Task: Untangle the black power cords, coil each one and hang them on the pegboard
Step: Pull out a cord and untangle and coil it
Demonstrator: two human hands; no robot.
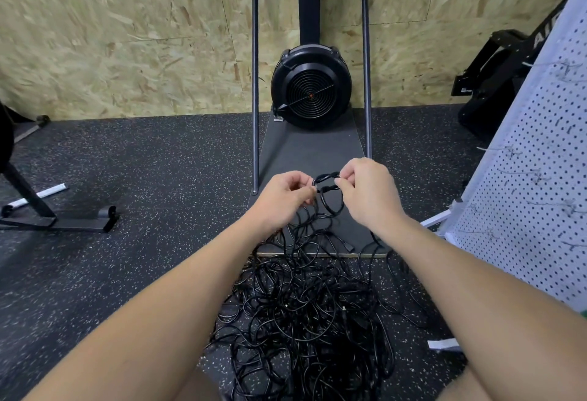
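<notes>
The thin black rubber-sheathed power cords [305, 315] lie in one loose tangled heap on the speckled dark rubber floor [127, 178] just in front of the person; they look light, limp and springy, likely to snag on each other, so a cord is best held near a free end or plug. The left hand [282, 197] and right hand [365, 191] each pinch, fingers curled together, a small black loop of cord [327, 184] lifted above the heap. The white perforated pegboard [533, 178] with wire hooks stands to the right.

Glossy black power cords [305, 311], speckled rubber floor [133, 178], rough chipboard wall [127, 35]
</notes>
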